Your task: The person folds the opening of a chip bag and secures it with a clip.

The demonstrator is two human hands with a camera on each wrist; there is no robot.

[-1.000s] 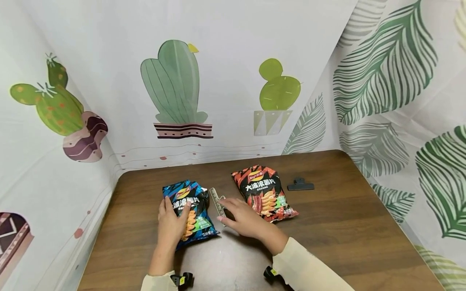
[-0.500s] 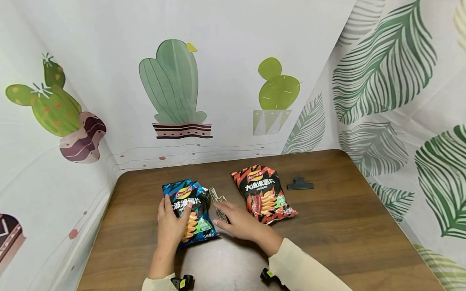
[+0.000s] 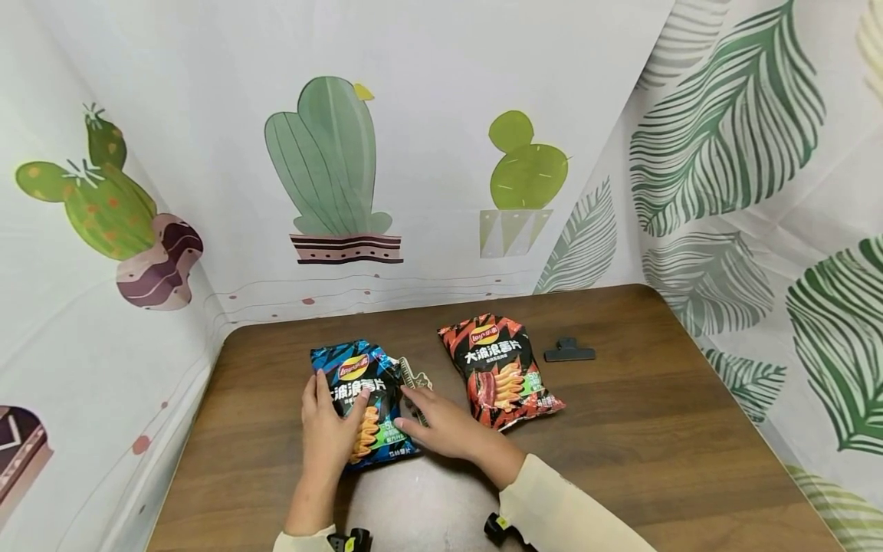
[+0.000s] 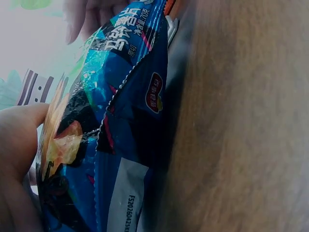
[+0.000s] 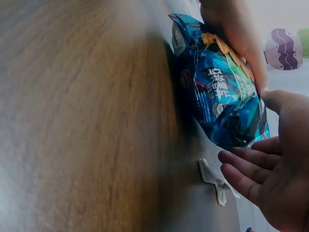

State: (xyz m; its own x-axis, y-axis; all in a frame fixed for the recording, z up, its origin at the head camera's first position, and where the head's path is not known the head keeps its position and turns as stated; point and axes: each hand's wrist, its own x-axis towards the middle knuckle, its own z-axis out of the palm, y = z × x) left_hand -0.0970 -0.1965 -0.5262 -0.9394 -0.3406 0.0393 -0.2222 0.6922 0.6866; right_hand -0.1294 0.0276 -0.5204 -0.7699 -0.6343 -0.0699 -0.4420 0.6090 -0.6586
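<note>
Head: blue Lay's chip bag [image 3: 372, 422] lies on wooden surface [image 3: 621, 437], left of red Lay's chip bag [image 3: 502, 376]; long axis runs away from person, logo end far, leaning left. Opaque packs hide contents. Left hand [image 3: 327, 429] rests on blue bag's left side, fingers loosely extended. Right hand [image 3: 444, 431], at right edge, hides part of ruler-marked clip [image 3: 414, 373].

Left wrist: blue bag cut off top and bottom; most left fingers hidden.

Right wrist: right fingers straight, released; cannot tell if they touch bag.
</note>
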